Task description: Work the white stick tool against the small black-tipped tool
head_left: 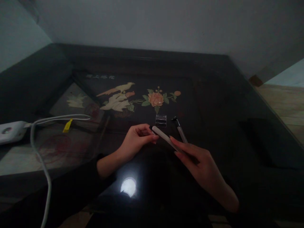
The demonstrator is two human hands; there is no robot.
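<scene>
My right hand (pixel 198 158) grips a slim pale-grey handle (pixel 163 136) by its near end, the handle slanting up to the left. At its far tip, my left hand (pixel 139 136) is closed in a pinch around a small dark piece (pixel 150 127); whether that piece is joined to the handle I cannot tell. Just beyond the fingers lies a small clear plastic case (pixel 161 120) with dark parts inside. To its right rests a second slim stick (pixel 181 132) with a black angled head, partly hidden behind my right hand.
The dark glossy table (pixel 220 104) carries a bird-and-flower picture. At left lie a white power strip (pixel 11 132), a white cable (pixel 39 145) running towards me, and a yellow tag (pixel 67 126). A pale wall (pixel 142 25) stands behind the table.
</scene>
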